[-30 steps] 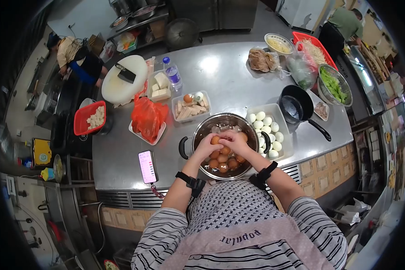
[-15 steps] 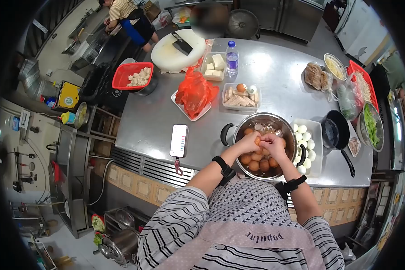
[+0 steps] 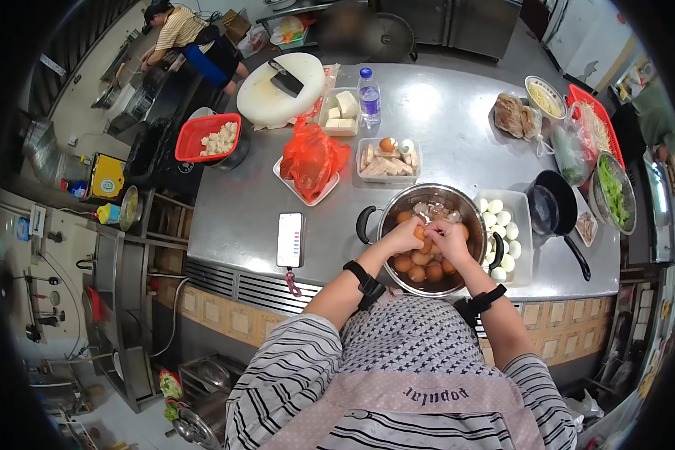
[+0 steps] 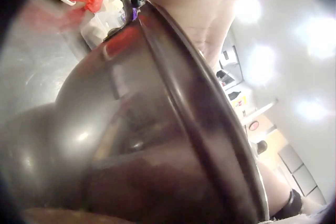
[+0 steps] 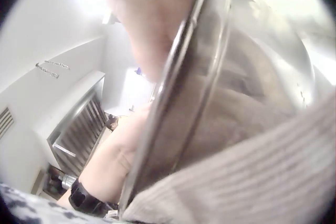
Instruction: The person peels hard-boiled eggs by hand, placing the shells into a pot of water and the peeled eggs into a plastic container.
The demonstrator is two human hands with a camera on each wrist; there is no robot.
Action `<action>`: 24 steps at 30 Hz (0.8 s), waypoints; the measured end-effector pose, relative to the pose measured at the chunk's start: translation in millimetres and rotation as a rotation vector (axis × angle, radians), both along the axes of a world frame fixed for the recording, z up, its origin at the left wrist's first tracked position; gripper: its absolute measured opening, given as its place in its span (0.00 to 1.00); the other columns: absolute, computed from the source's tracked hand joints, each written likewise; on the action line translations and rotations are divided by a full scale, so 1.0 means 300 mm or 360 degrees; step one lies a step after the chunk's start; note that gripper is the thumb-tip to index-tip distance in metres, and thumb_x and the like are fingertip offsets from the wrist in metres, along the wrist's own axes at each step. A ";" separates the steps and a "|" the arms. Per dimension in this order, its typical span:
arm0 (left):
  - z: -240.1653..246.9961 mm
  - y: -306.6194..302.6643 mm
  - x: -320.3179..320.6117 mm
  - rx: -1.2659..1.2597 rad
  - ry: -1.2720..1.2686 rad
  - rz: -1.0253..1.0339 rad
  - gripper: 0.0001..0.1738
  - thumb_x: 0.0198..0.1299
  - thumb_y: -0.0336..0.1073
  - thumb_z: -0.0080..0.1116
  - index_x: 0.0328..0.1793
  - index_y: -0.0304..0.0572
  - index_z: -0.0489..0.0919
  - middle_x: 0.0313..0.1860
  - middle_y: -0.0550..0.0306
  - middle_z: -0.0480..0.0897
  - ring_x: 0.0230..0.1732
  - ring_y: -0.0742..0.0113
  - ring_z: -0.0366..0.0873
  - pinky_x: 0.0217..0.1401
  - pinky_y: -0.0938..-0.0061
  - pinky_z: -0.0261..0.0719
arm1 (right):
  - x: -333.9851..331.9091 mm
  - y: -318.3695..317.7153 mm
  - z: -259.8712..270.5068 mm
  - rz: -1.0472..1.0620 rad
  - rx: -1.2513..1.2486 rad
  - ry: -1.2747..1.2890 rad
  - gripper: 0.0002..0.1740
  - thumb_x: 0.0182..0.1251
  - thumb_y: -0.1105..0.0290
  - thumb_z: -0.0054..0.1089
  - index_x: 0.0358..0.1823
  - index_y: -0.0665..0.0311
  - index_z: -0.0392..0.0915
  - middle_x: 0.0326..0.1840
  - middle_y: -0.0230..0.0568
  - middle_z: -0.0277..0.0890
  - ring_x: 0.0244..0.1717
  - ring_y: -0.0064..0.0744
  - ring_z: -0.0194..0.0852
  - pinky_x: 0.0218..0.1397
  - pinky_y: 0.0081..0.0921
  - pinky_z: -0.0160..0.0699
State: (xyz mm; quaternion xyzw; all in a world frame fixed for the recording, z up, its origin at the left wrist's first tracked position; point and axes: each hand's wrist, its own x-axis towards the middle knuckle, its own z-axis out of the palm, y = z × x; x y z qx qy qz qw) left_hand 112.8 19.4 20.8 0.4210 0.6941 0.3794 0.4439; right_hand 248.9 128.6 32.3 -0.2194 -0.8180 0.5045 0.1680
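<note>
The left arm [image 3: 337, 300] reaches from the near left toward the far right, the right arm [image 3: 500, 322] from the near right toward the far left, both bent at the elbow. The forearms are bare below striped sleeves [image 3: 281, 367], with dark straps at the wrists. The left hand [image 3: 403, 237] and right hand [image 3: 448, 240] meet in front of the body, fingers bent inward and fingertips close together.

Hazy wrist views, bright overhead glare.

My left hand [image 3: 404, 236] and right hand [image 3: 448, 239] partly cover an egg [image 3: 420, 233].
The pot [image 4: 131, 129] hides my grip in both wrist views; the phone [image 3: 290, 240] shows text too small to read.
</note>
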 end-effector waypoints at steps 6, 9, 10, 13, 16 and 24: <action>0.000 0.000 0.003 -0.0057 0.0006 0.0019 0.28 0.41 0.33 0.63 0.52 0.37 0.69 0.38 0.48 0.78 0.31 0.63 0.78 0.28 0.72 0.75 | -0.007 -0.011 0.018 0.0057 0.0375 0.0039 0.05 0.57 0.76 0.60 0.34 0.69 0.76 0.30 0.46 0.76 0.31 0.41 0.75 0.35 0.30 0.73; -0.003 -0.006 0.006 0.0055 0.0031 0.0050 0.29 0.41 0.33 0.62 0.53 0.38 0.68 0.35 0.49 0.77 0.26 0.65 0.76 0.25 0.73 0.74 | -0.008 -0.009 0.005 0.0072 0.0364 0.0024 0.05 0.58 0.75 0.58 0.34 0.68 0.76 0.30 0.47 0.75 0.33 0.43 0.75 0.37 0.32 0.73; 0.002 -0.004 0.009 0.0112 0.0031 0.0058 0.29 0.41 0.33 0.62 0.53 0.39 0.68 0.34 0.49 0.77 0.25 0.65 0.76 0.24 0.73 0.74 | -0.005 -0.005 0.002 0.0060 0.0337 0.0002 0.05 0.58 0.74 0.58 0.34 0.68 0.75 0.30 0.47 0.76 0.34 0.43 0.75 0.38 0.33 0.73; -0.003 -0.002 -0.001 0.0027 -0.0014 0.0006 0.29 0.41 0.33 0.63 0.53 0.39 0.69 0.37 0.49 0.77 0.31 0.65 0.77 0.28 0.73 0.76 | -0.007 -0.005 -0.006 0.0000 0.0144 -0.0064 0.05 0.59 0.74 0.56 0.32 0.70 0.75 0.31 0.50 0.75 0.34 0.48 0.74 0.40 0.36 0.72; -0.026 0.000 -0.002 0.0165 0.0057 -0.0019 0.28 0.41 0.33 0.63 0.52 0.38 0.69 0.38 0.49 0.77 0.35 0.65 0.77 0.33 0.73 0.76 | -0.008 0.000 -0.040 0.0022 0.0203 0.0025 0.05 0.61 0.73 0.55 0.33 0.69 0.75 0.30 0.48 0.74 0.32 0.43 0.74 0.40 0.33 0.72; -0.026 0.012 -0.002 0.0198 -0.0143 -0.0017 0.26 0.42 0.28 0.66 0.50 0.42 0.70 0.46 0.54 0.73 0.50 0.68 0.70 0.55 0.74 0.69 | 0.024 0.024 -0.042 -0.0136 0.0459 -0.0375 0.08 0.57 0.75 0.54 0.38 0.70 0.75 0.35 0.56 0.75 0.41 0.56 0.74 0.45 0.41 0.73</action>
